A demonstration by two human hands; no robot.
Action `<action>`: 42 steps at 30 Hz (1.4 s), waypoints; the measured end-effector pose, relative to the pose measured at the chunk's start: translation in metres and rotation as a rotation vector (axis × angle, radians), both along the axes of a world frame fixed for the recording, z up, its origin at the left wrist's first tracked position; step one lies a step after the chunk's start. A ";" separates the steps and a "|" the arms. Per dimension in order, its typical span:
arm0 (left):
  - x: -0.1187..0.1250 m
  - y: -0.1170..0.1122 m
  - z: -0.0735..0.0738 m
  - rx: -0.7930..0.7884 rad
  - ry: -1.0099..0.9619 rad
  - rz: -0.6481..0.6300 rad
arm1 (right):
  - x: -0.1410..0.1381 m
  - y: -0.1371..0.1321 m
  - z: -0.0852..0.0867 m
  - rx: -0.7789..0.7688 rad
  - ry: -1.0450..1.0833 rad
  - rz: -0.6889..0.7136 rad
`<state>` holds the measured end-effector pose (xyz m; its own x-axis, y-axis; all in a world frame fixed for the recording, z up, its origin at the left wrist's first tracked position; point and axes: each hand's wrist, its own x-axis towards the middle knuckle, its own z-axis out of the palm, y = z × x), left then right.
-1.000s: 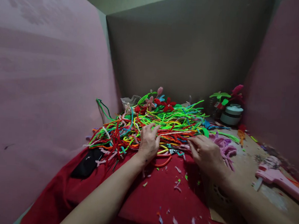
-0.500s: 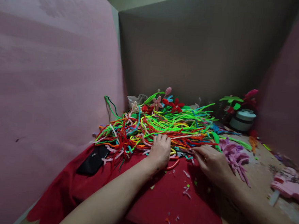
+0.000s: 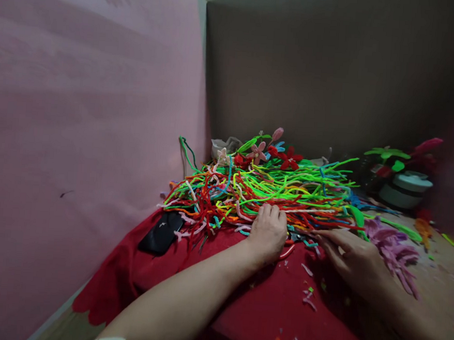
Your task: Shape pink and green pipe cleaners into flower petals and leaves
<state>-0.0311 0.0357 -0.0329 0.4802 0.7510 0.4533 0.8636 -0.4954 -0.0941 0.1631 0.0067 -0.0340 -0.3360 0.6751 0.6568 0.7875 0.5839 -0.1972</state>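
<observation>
My left hand point(image 3: 268, 232) rests at the front edge of a heap of colourful pipe cleaners point(image 3: 284, 187), back of the hand up and fingers curled; what lies under them is hidden. Partly under it, on the red cloth, lies a pair of pliers point(image 3: 288, 252) with red handles and dark metal jaws. To the right of the jaws, my right hand point(image 3: 355, 256) pinches the end of a thin strand point(image 3: 307, 231), which looks like a pipe cleaner, between thumb and forefinger. The strand runs left toward my left hand.
A black phone point(image 3: 161, 232) lies at left on the red cloth point(image 3: 218, 288). Fuzzy flowers point(image 3: 257, 153) top the heap's back. A purple bundle point(image 3: 392, 249) lies right, with a lidded jar point(image 3: 406, 189) behind. Scraps point(image 3: 309, 300) litter the front; a pink wall point(image 3: 97, 130) stands left.
The view has turned left, so everything sits further right in the picture. The pink glue gun at far right has left the view. Both hands keep nearly the same place at the heap.
</observation>
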 end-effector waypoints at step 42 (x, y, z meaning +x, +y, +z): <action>0.025 -0.024 -0.014 -0.032 0.090 -0.271 | -0.122 0.085 0.042 -0.494 -0.413 -0.010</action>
<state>-0.0060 0.0122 -0.0465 0.7026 0.6032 0.3775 0.6882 -0.7109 -0.1449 0.0414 0.0919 0.0078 -0.4869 0.8692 0.0859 0.8610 0.4942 -0.1204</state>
